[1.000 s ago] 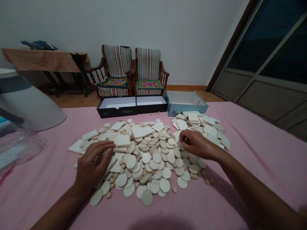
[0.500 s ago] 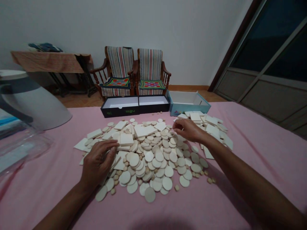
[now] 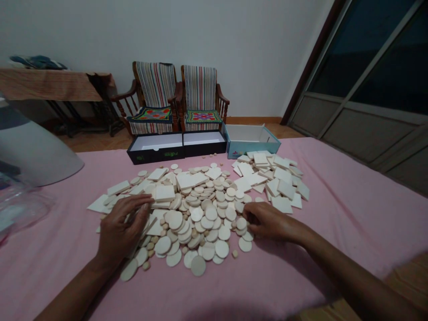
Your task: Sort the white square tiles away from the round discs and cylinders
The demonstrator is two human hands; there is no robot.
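Observation:
A broad heap of pale wooden discs (image 3: 198, 265), mixed with small wooden cubes (image 3: 235, 254) and square tiles (image 3: 165, 193), lies before me. My left hand (image 3: 122, 225) rests at the heap's left side, fingers stretched out and thumb apart, fingertips against the edge of a square tile. At the right edge of the heap is my right hand (image 3: 270, 220), low on the cloth with its fingers curled in beside the discs. Whatever those fingers hold, if anything, is hidden. Behind the right hand lies a separate pile of square tiles (image 3: 281, 204).
Two black trays (image 3: 157, 154) and a light blue box (image 3: 252, 147) stand open behind the heap on the pink cloth (image 3: 341, 178). To the left are a white jug (image 3: 40, 156) and clear plastic packaging (image 3: 25, 209). Two wooden armchairs (image 3: 202, 89) stand beyond.
My right hand has come nearer to me along the heap's right edge, and discs and cubes spread there are now drawn in or hidden. The left hand stays by its tile. The view has shifted slightly.

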